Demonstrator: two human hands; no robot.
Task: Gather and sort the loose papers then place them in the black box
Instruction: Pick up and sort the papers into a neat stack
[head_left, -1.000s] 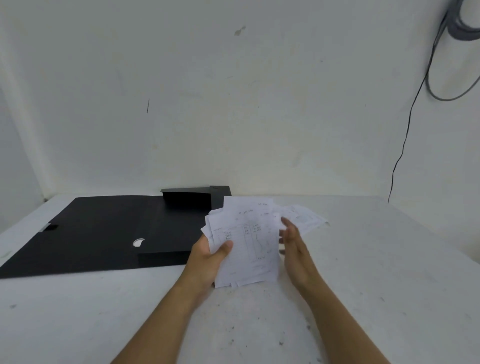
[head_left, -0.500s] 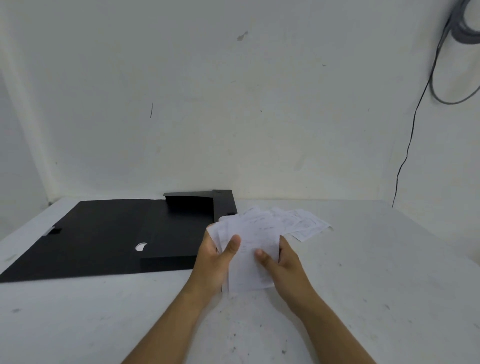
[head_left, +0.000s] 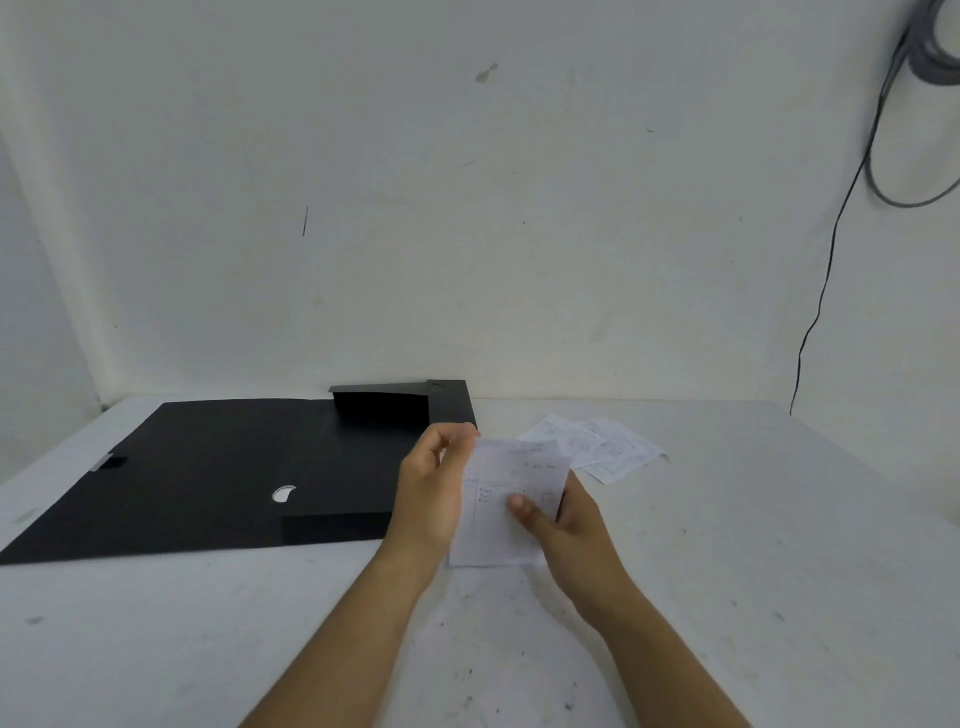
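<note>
Bare, utilitarian workroom or storage corner, not a furnished home or office. Evidence: plain whitewashed walls (head_left: 467, 234), scuffed and stained, meeting at a corner at the left of the frame; a speckled, marked white work surface (head_left: 727, 597) across the lower frame; a black cable (head_left: 826, 270) and coiled grey wiring (head_left: 935, 47) hanging exposed at upper right.

White table (head_left: 727, 597), open black box (head_left: 218, 478), loose papers (head_left: 602, 447)
</note>
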